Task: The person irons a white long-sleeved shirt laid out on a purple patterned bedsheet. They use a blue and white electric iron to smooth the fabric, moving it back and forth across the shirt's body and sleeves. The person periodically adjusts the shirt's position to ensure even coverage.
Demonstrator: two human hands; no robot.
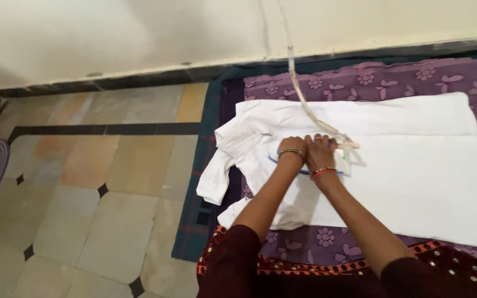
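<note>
Soft, even indoor light, fairly bright, no hard glare. White shirt [282, 165] near blown out, folds faint. Short soft shadows under my forearms. Slight blur overall, wall line bows w/ wide-angle distortion at edges

the white shirt [305, 165] is the landmark. both hands, the left hand [293, 150] and the right hand [320, 152], press side by side on its middle, so that spot is taken. a pale cord [305, 102] runs from the wall down onto the shirt just past the hands and blocks the way there. right of the shirt, the white cloth [426, 182] lies flat and open. left of the shirt, the tiled floor [95, 187] gives wide room.
</note>
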